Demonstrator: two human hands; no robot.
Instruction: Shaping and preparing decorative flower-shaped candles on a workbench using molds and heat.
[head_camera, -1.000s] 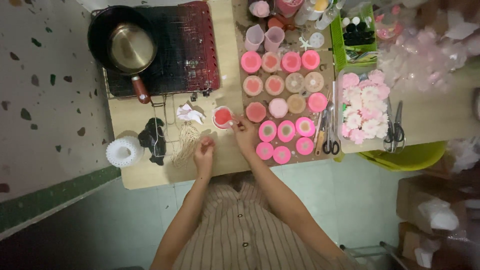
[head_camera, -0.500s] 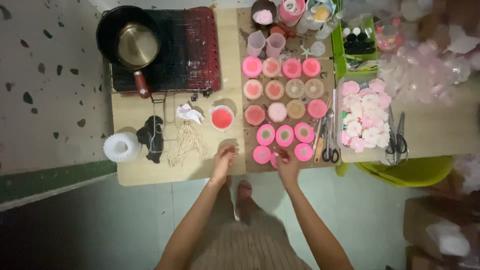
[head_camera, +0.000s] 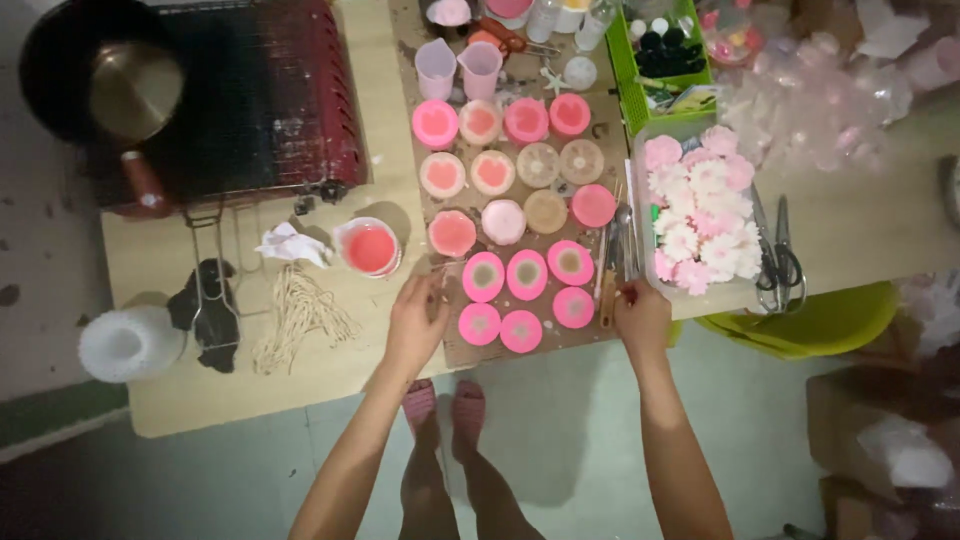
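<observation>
My left hand (head_camera: 418, 320) rests on the left edge of a brown board (head_camera: 455, 345) that carries several round pink and cream moulds (head_camera: 527, 274). My right hand (head_camera: 641, 318) grips the board's right front corner, beside a wooden stick and a spoon (head_camera: 612, 262). A cup of pink liquid (head_camera: 369, 248) stands just left of the board. Whether the fingers hold anything besides the board I cannot tell.
A black pot (head_camera: 110, 85) sits on a red stove (head_camera: 270, 100) at the back left. Loose wicks (head_camera: 300, 312), a white roll (head_camera: 130, 343), a clear tray of pink and white flowers (head_camera: 700, 200), scissors (head_camera: 778, 262) and a green basket (head_camera: 655, 50) crowd the wooden table (head_camera: 300, 385).
Both hands have drawn back from the pink cup and the moulds and spread apart to the two front sides of the board. The view has moved closer.
</observation>
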